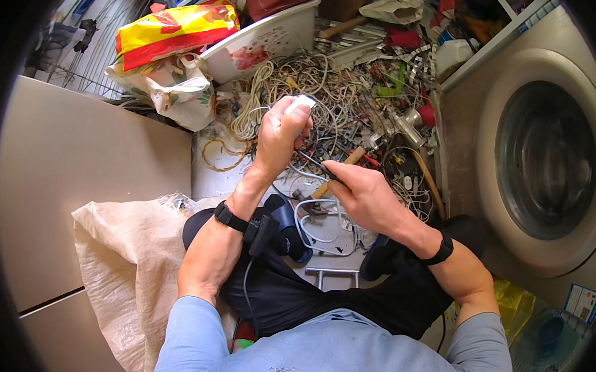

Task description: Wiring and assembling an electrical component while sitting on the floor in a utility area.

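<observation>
A tall cabinet (pixel 97 155) on the left and the washer (pixel 549 159) on the right hem in a heap of cables (pixel 323 86), with a sack (pixel 129 265) against the cabinet, a tub (pixel 268 46) at the heap's far edge and a narrow strip of pale floor (pixel 207 176) by the cabinet's corner. Raised over the heap's near side, well apart from both walls of that gap, the right hand (pixel 368 196) pinches a thin tool (pixel 330 174) slanting toward the left hand (pixel 280 138), which curls tight round a white piece (pixel 302 104); whether the tip touches it, I can't tell.
</observation>
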`<move>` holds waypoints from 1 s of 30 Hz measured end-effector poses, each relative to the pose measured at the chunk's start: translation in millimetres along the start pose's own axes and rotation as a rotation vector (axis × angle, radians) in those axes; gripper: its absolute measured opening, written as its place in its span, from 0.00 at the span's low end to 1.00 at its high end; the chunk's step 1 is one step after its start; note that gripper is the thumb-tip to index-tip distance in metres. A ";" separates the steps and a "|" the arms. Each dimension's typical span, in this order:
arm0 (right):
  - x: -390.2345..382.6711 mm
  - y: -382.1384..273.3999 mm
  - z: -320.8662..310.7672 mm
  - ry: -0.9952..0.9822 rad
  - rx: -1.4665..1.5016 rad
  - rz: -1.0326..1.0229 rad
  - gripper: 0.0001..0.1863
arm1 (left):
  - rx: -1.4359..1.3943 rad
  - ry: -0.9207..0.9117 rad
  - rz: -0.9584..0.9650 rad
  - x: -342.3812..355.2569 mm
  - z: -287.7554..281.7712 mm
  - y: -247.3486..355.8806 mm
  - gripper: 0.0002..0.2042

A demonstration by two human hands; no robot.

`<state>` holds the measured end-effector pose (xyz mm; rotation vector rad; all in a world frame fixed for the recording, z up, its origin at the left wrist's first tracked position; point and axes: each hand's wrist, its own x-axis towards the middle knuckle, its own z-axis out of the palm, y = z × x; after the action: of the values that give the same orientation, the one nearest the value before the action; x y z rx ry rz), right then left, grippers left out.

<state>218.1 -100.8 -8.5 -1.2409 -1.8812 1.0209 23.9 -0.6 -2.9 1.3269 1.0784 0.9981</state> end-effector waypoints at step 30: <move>-12.1 7.6 13.7 -0.036 -0.623 -0.269 0.28 | 0.044 -0.158 -0.338 4.2 -3.7 -8.7 0.22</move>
<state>213.9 -113.7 -22.9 -1.2427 -2.4139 0.3162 20.8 4.1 -11.6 1.1873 1.1610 0.6129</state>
